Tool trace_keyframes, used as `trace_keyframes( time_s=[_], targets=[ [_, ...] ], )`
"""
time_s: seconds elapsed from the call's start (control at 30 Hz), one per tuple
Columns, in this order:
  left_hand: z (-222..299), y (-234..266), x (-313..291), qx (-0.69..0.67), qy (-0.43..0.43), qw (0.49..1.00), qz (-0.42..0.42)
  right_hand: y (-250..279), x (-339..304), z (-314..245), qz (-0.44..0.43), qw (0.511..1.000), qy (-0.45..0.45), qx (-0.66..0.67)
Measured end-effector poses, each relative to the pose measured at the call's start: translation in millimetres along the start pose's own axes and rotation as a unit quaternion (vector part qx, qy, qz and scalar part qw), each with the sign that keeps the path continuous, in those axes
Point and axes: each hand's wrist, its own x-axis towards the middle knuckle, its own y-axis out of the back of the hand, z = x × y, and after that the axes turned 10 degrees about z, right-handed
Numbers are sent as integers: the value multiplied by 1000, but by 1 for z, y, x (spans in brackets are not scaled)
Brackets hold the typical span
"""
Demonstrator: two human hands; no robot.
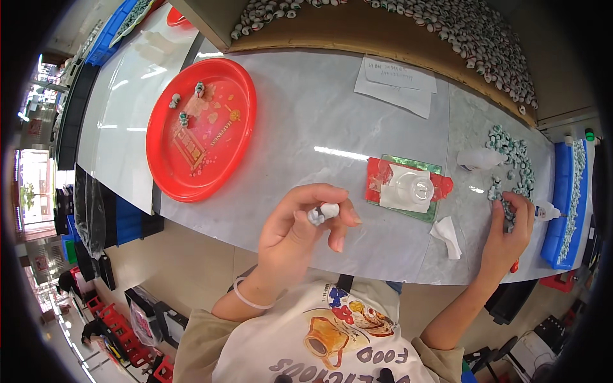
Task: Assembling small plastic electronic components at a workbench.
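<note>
My left hand (287, 223) pinches a small white-and-grey figurine (329, 210) over the grey worktop (294, 134). My right hand (509, 236) touches small green-and-white figurines (522, 167), grip unclear. Seemingly a picking step; next calls for one light pinch.

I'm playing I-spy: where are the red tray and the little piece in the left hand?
Red tray (220, 81): head view, its bare inside.
Little piece (329, 210): head view, its white end.

The left hand (287, 225) partly covers a small grey-and-white piece (327, 211), its details too fine to make out; whether the right hand (509, 239) grips any green-and-white pieces (520, 159) is unclear. The top edge crops a heap (440, 29).
</note>
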Motion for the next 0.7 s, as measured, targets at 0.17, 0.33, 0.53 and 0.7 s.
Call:
trace_keyframes(
  time_s=[0.17,0.33,0.53,0.7],
  targets=[
    [-2,5,2,-23,-15,999,-27,-2,-1,1,8,1000,2,8],
    [0,9,6,-96,12,995,-26,-2,-1,-1,13,1000,-8,2],
    [-1,12,8,-216,52,975,-17,-2,-2,0,15,1000,-19,-6],
    [-4,16,8,-227,49,972,-26,-3,-2,0,25,1000,-9,10]
  ],
)
